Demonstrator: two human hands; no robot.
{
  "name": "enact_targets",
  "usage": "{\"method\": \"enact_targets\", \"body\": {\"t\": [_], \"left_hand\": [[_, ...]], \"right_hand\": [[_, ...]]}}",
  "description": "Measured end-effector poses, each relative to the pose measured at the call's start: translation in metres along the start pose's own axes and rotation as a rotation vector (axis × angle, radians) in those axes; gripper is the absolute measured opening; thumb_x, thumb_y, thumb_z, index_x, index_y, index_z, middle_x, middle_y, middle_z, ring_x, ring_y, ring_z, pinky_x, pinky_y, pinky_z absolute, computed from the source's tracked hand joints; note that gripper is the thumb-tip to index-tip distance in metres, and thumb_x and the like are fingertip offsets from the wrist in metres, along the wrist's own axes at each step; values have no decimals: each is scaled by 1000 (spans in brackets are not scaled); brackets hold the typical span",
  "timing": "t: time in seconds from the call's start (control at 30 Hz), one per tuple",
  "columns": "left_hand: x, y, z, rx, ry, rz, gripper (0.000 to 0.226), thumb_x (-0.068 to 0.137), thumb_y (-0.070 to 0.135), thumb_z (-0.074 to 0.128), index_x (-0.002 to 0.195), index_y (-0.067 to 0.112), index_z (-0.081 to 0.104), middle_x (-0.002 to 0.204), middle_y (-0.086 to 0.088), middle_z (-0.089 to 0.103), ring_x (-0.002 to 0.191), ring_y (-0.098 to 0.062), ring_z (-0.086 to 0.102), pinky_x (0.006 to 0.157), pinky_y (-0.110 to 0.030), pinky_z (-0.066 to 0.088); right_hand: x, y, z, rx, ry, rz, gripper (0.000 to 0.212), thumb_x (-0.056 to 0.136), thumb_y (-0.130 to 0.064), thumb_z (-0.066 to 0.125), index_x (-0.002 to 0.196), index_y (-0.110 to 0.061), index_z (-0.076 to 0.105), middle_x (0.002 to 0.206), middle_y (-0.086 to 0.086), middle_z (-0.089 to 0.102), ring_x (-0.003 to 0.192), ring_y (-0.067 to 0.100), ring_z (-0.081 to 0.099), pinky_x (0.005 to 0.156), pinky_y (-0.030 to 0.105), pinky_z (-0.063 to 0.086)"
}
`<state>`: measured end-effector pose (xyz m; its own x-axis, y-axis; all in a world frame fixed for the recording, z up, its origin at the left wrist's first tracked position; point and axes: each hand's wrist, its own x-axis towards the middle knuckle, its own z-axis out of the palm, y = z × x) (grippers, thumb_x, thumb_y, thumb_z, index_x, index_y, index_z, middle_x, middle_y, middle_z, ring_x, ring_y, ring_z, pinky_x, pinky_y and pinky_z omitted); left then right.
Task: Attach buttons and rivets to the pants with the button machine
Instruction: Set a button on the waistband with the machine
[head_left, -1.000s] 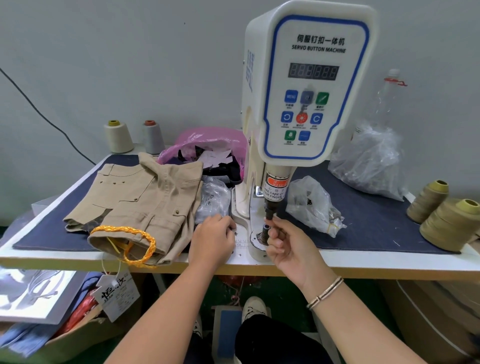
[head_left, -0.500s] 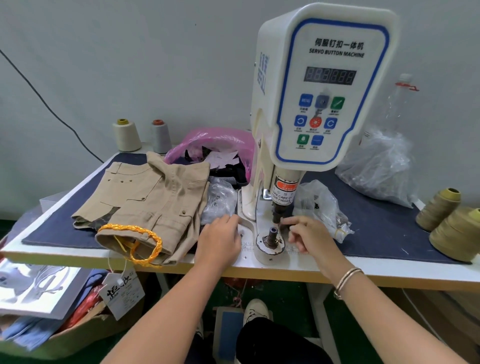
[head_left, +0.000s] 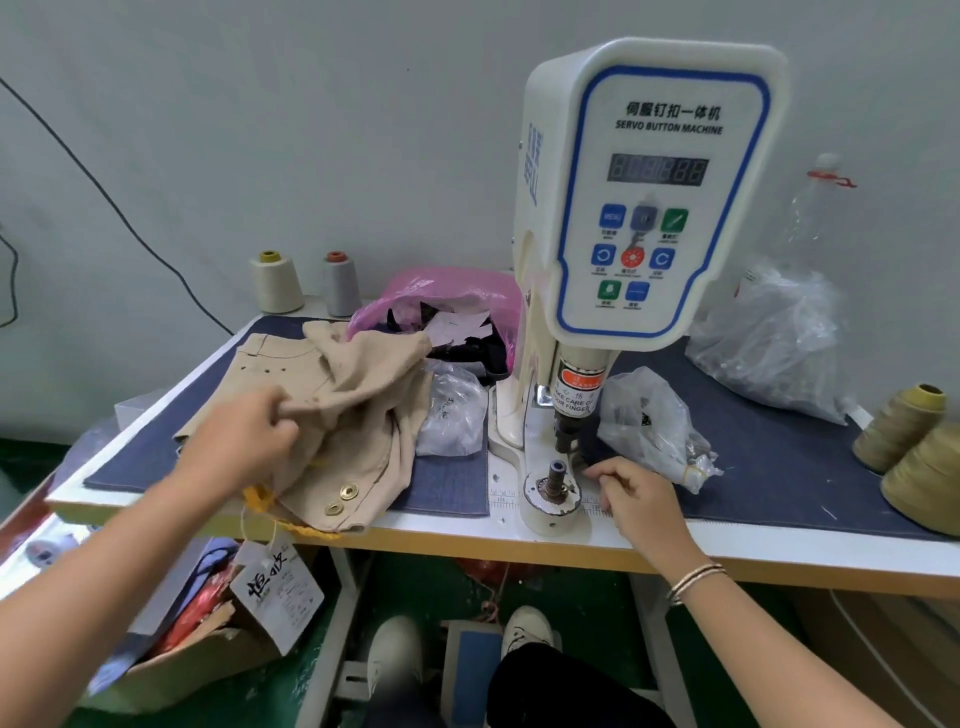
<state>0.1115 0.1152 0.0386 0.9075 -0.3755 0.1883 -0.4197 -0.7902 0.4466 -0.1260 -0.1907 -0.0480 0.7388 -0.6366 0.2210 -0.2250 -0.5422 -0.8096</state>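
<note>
Grey wall behind; white worktop (head_left: 727, 545) under a blue mat. Button machine (head_left: 644, 208) stands right of centre. Beige pants (head_left: 353, 415) lie bunched on the mat at left, two brass buttons (head_left: 341, 498) showing. Left hand (head_left: 244, 441) pinches the pants' fabric. Right hand (head_left: 641, 501) rests just beside the machine's lower die (head_left: 553, 475), fingers curled; whether it holds anything cannot be told.

The blurred left hand (head_left: 244, 447) grips the crumpled beige cotton pants (head_left: 343, 410), its fingertips buried in the cloth. Below the curled fingers of the right hand (head_left: 641, 501), whether anything is pinched cannot be told. The olive thread cones (head_left: 914, 457) are cropped by the edge.
</note>
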Motion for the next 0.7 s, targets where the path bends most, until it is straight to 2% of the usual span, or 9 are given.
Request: {"method": "enact_targets", "body": {"t": [0.1, 0.2, 0.27, 0.4, 0.47, 0.53, 0.63, 0.67, 0.7], "left_hand": [[18, -1, -41, -429, 207, -50, 23, 86, -2, 46, 82, 17, 60, 75, -7, 58, 72, -24, 51, 57, -29, 40], [20, 16, -93, -776, 142, 68, 40, 81, -9, 37, 72, 20, 63, 61, 7, 61, 57, -9, 52, 46, -12, 42], [16, 38, -128, -892, 62, 202, 49, 75, -8, 36, 68, 27, 68, 56, 13, 61, 49, 0, 53, 44, -8, 41], [9, 80, -170, -885, -132, 334, 24, 67, 12, 54, 77, 31, 65, 64, 3, 58, 50, -8, 51, 45, -16, 40], [6, 99, -173, -778, -287, 382, 30, 61, 15, 64, 85, 31, 57, 73, 0, 61, 55, -12, 51, 46, -20, 39], [0, 114, -165, -644, -445, 400, 42, 56, 13, 63, 92, 27, 47, 75, 4, 65, 54, -10, 53, 40, -16, 37], [-6, 122, -145, -576, -601, 424, 46, 53, 4, 47, 94, 23, 41, 76, 7, 62, 53, -7, 50, 36, -12, 33], [-7, 123, -138, -567, -632, 442, 47, 52, 2, 43, 94, 22, 41, 79, 6, 61, 55, -6, 50, 38, -12, 34], [-7, 122, -130, -555, -647, 458, 47, 52, 1, 40, 94, 21, 41, 83, 5, 59, 59, -7, 49, 41, -13, 35]], "right_hand": [[-7, -7, -3, 140, -17, 86, 35, 93, -3, 49, 81, -31, 68, 53, -9, 56, 45, 0, 44, 44, 12, 35], [-28, -22, -8, 173, -10, 71, 35, 92, -5, 50, 80, -32, 68, 56, -9, 56, 49, 0, 46, 47, 13, 38], [-43, -41, -12, 225, -73, 1, 40, 92, -1, 50, 73, -31, 68, 58, -8, 57, 53, -1, 49, 54, 12, 40], [-60, -116, -15, 268, -255, -379, 20, 83, -20, 52, 74, -31, 65, 68, -3, 57, 68, 12, 54, 64, 24, 42], [-58, -155, -14, 308, -156, -626, 16, 83, -22, 52, 93, -21, 64, 92, 2, 57, 89, 16, 55, 77, 25, 44], [-51, -186, -8, 289, -50, -755, 34, 83, -30, 58, 117, -23, 55, 122, -1, 49, 120, 11, 46, 99, 21, 37], [-34, -215, 10, 192, -192, -580, 82, 78, -50, 68, 144, -35, 22, 151, -15, 20, 141, -2, 13, 110, 11, 19], [-28, -218, 18, 169, -283, -460, 90, 78, -50, 69, 147, -36, 13, 151, -17, 20, 138, -5, 17, 106, 10, 21], [-21, -219, 25, 195, -373, -339, 87, 80, -45, 70, 147, -34, 16, 146, -13, 32, 130, -6, 32, 100, 11, 27]]}}
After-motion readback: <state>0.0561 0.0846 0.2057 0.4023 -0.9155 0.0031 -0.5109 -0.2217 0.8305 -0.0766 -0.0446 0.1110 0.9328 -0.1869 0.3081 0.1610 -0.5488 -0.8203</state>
